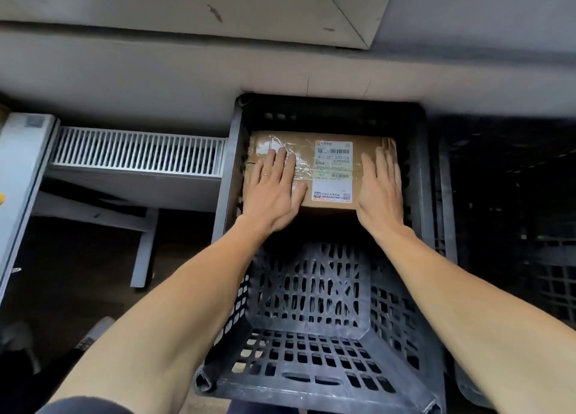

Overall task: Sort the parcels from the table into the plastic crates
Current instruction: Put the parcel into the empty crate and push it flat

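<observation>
Now pressing both hands flat on the cardboard parcel point(369, 147) lying inside the black plastic crate point(226, 189), up at its far end, with the white shipping label point(333, 170) facing upward. Laying the left hand point(274, 189) across the taped left part of the parcel's top, fingers straight and slightly spread, gripping nothing, wearing a ring point(264, 174) on one finger. Resting the right hand point(381, 189) on the right part of the top, just beside the label, fingers likewise straight and close together, palm down, holding nothing. Reaching in over the crate's near wall with both bare forearms. Looking down past the near, latticed part of the crate. Standing with a second dark crate point(514, 195) just beside on the right, a white radiator point(137, 150) off to the left, and a grey wall point(156, 70) running behind everything.
</observation>
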Tool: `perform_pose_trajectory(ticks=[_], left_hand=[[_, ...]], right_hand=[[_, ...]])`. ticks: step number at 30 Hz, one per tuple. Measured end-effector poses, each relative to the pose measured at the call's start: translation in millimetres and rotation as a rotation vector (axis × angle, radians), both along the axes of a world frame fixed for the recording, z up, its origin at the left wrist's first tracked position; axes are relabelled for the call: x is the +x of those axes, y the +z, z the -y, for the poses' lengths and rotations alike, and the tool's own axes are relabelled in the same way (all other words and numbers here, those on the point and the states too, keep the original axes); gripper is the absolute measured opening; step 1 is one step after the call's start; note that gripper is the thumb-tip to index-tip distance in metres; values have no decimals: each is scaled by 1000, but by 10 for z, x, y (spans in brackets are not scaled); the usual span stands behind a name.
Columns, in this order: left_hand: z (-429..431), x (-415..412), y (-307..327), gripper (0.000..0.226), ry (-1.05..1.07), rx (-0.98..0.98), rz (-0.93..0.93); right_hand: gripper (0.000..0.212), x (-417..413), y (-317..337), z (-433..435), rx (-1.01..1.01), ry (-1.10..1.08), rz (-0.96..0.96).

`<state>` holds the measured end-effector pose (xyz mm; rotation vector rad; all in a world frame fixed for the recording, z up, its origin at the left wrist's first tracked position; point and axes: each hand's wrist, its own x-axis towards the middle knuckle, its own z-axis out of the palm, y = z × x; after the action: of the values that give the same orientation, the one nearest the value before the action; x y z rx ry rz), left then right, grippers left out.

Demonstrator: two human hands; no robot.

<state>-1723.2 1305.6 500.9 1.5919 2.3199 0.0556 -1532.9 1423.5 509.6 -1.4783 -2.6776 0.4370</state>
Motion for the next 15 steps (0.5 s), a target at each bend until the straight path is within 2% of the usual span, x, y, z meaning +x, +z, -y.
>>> perform_pose_trajectory(ticks=[4, 9, 15], left_hand=[[-10, 32, -242, 76, -1, -77, 43], [-4, 73, -371, 73, 12, -40, 9], [-3, 70, -389, 73, 16, -29, 11]], right_hand=[[81, 18, -269, 39, -36, -11, 2], [80, 21, -391, 41, -11, -17, 5], [89, 24, -412, 35, 6, -23, 22]])
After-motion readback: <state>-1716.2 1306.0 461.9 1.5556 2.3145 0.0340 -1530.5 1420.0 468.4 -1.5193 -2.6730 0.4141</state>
